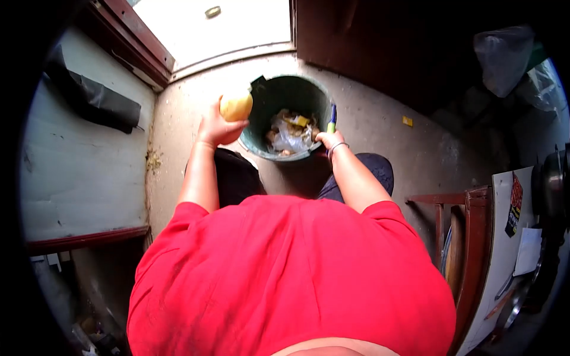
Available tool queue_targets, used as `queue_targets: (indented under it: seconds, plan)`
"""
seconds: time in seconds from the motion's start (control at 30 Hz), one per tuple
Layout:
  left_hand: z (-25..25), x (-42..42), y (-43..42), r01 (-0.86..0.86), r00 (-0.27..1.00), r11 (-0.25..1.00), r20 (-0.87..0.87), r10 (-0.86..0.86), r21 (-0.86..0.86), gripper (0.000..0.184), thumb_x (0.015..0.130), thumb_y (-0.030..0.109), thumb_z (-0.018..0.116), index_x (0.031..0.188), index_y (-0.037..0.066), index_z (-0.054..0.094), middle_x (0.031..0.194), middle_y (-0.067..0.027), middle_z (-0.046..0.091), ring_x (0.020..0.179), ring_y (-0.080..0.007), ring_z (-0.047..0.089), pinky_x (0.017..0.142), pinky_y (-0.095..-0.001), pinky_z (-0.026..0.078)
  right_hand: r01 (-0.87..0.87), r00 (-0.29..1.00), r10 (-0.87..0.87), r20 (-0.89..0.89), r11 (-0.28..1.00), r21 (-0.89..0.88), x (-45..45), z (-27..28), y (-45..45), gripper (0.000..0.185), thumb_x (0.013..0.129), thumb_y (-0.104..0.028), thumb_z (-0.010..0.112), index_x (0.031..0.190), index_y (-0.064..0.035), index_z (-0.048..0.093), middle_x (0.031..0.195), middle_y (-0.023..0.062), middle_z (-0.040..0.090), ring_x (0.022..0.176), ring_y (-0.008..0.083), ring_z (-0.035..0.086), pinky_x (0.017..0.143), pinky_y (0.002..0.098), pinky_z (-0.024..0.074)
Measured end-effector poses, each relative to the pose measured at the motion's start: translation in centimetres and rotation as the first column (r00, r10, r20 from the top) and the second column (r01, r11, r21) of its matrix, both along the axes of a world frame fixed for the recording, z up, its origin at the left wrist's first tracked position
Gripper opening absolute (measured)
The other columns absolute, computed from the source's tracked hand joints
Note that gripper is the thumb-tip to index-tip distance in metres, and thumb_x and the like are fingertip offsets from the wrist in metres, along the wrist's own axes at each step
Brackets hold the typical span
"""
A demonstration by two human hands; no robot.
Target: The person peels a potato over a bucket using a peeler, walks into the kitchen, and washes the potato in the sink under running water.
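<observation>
In my left hand [222, 126] is a pale yellow, rounded piece of produce [236, 105], potato-like, held just left of the bucket's rim. My right hand [330, 140] is closed around a small green-and-blue handled tool [332, 118] at the right rim; whether it is a peeler or a knife I cannot tell. Between my knees stands a dark green bucket [270, 89]. Inside lie a crumpled clear plastic bag [291, 141], a yellow wrapper [300, 121] and brownish scraps.
A bright doorway [237, 29] opens ahead, beside a dark red door panel [356, 47]. A white cabinet [89, 172] borders the left. To the right are a small yellow piece [407, 121] on the floor, a reddish wooden frame [478, 237] and hanging plastic bags [503, 59].
</observation>
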State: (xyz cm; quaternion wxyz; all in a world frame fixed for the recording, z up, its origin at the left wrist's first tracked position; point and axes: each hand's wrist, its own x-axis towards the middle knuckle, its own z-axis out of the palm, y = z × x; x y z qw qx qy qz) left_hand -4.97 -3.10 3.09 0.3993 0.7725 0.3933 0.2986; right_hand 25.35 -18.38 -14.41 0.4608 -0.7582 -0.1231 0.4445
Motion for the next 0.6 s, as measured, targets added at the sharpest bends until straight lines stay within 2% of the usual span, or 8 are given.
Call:
queue_targets:
  seconds: [0.03, 0.07, 0.23, 0.3, 0.33, 0.43, 0.53, 0.6]
  plan:
    - [-0.7, 0.1, 0.6, -0.043, 0.999, 0.998, -0.018, 0.044, 0.039, 0.093, 0.055, 0.028, 0.091, 0.132, 0.0, 0.048, 0.108, -0.0132, 0.067, 0.098, -0.0213, 0.064, 0.089, -0.0341, 0.051, -0.002, 0.998, 0.002, 0.063, 1.0, 0.0, 0.3, -1.0, -0.1, 0.049, 0.057, -0.014, 0.077, 0.101, 0.0005, 0.06, 0.088, 0.0118, 0.066, 0.077, 0.023, 0.063, 0.07, 0.0359, 0.0518]
    - [-1.4, 0.2, 1.1, -0.084, 0.996, 0.993, -0.033, 0.087, 0.078, 0.092, 0.055, 0.029, 0.091, 0.132, 0.0, 0.048, 0.109, -0.0134, 0.066, 0.098, -0.021, 0.064, 0.089, -0.0332, 0.051, 0.069, 0.997, -0.07, 0.031, 0.997, 0.046, 0.2, -2.0, -0.2, 0.048, 0.057, -0.013, 0.075, 0.1, 0.0005, 0.06, 0.086, 0.0105, 0.066, 0.074, 0.0226, 0.062, 0.071, 0.0351, 0.0511]
    - [-0.9, 0.3, 3.3, -0.142, 0.99, 0.99, 0.004, 0.142, 0.019, 0.088, 0.058, 0.022, 0.091, 0.13, -0.001, 0.047, 0.11, -0.0127, 0.065, 0.098, -0.0211, 0.063, 0.09, -0.0334, 0.051, 0.109, 0.993, -0.102, -0.061, 0.984, 0.139, 0.4, 0.2, -0.5, 0.041, 0.059, -0.01, 0.071, 0.097, -0.0004, 0.06, 0.082, 0.0054, 0.062, 0.071, 0.0181, 0.057, 0.067, 0.0321, 0.0486]
    - [-1.1, -0.8, 5.2, -0.211, 0.976, 0.977, -0.06, 0.211, 0.0, 0.09, 0.057, 0.027, 0.092, 0.131, 0.003, 0.047, 0.11, -0.0151, 0.066, 0.098, -0.0214, 0.065, 0.088, -0.0334, 0.052, 0.154, 0.981, -0.129, -0.146, 0.971, 0.181, 0.6, 1.0, -0.2, 0.039, 0.062, -0.006, 0.07, 0.099, 0.0, 0.059, 0.084, 0.0042, 0.061, 0.072, 0.0169, 0.056, 0.069, 0.0309, 0.0479]
    - [-2.5, -1.6, 6.6, -0.333, 0.939, 0.94, -0.069, 0.338, 0.066, 0.092, 0.056, 0.031, 0.092, 0.131, 0.003, 0.047, 0.11, -0.0153, 0.065, 0.098, -0.023, 0.065, 0.088, -0.0338, 0.052, 0.153, 0.979, -0.124, -0.16, 0.972, 0.18, 0.5, 2.3, 0.1, 0.039, 0.063, -0.005, 0.07, 0.1, 0.0001, 0.059, 0.085, 0.0039, 0.06, 0.073, 0.0162, 0.056, 0.069, 0.0303, 0.0478]
    - [-3.4, -2.7, 9.5, -0.504, 0.837, 0.85, -0.154, 0.525, 0.155, 0.095, 0.054, 0.038, 0.093, 0.13, 0.004, 0.047, 0.113, -0.0169, 0.064, 0.102, -0.0267, 0.064, 0.091, -0.0363, 0.051, 0.147, 0.97, -0.105, -0.218, 0.971, 0.19, 0.8, 3.5, 0.7, 0.037, 0.066, -0.002, 0.068, 0.102, -0.0004, 0.058, 0.085, 0.0031, 0.06, 0.074, 0.0151, 0.057, 0.069, 0.0297, 0.0481]
    - [-7.2, -3.7, 12.5, -0.493, 0.853, 0.866, -0.15, 0.5, 0.085, 0.096, 0.054, 0.039, 0.092, 0.131, 0.004, 0.046, 0.116, -0.0189, 0.063, 0.106, -0.0282, 0.063, 0.093, -0.0383, 0.05, 0.154, 0.957, -0.103, -0.273, 0.973, 0.173, 1.3, 6.1, 1.3, 0.039, 0.068, 0.001, 0.065, 0.107, -0.0004, 0.057, 0.088, 0.003, 0.059, 0.076, 0.0151, 0.058, 0.071, 0.0282, 0.0493]
    - [-10.1, -3.5, 12.7, -0.573, 0.763, 0.818, -0.33, 0.556, 0.054, 0.1, 0.051, 0.039, 0.093, 0.133, 0.005, 0.046, 0.12, -0.0192, 0.062, 0.111, -0.0301, 0.06, 0.096, -0.0395, 0.048, 0.143, 0.961, -0.092, -0.263, 0.973, 0.183, 2.3, 6.0, 2.2, 0.041, 0.069, 0.002, 0.065, 0.109, -0.0003, 0.056, 0.089, 0.0032, 0.059, 0.077, 0.0153, 0.059, 0.072, 0.028, 0.0495]
